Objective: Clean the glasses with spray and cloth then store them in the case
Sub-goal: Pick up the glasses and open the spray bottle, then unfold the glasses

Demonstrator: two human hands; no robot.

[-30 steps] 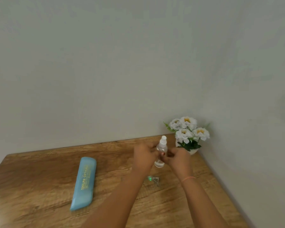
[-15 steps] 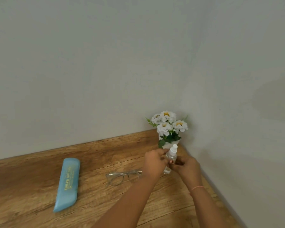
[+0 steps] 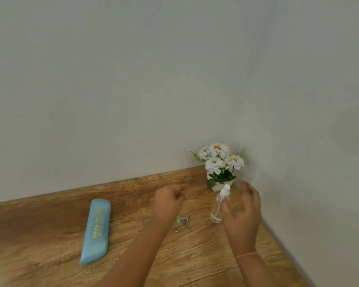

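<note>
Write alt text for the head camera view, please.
Over a wooden table, an open right hand is beside an upright spray bottle; the left hand, fingers curled, is above clear glasses. A blue case lies to the left, potted flowers behind.

One wooden table (image 3: 50, 224), one long light-blue glasses case (image 3: 96, 226), one pair of clear-framed glasses (image 3: 181, 223), one clear spray bottle with white nozzle (image 3: 216, 212), one white pot of white flowers (image 3: 218, 160), and two hands: left hand (image 3: 168, 204), right hand (image 3: 243, 214).

Spray bottle (image 3: 216, 210) upright on table (image 3: 50, 224), right hand (image 3: 244, 212) spread beside it; left hand (image 3: 167, 204) curled over glasses (image 3: 181, 223); case (image 3: 96, 229) farther left.
</note>
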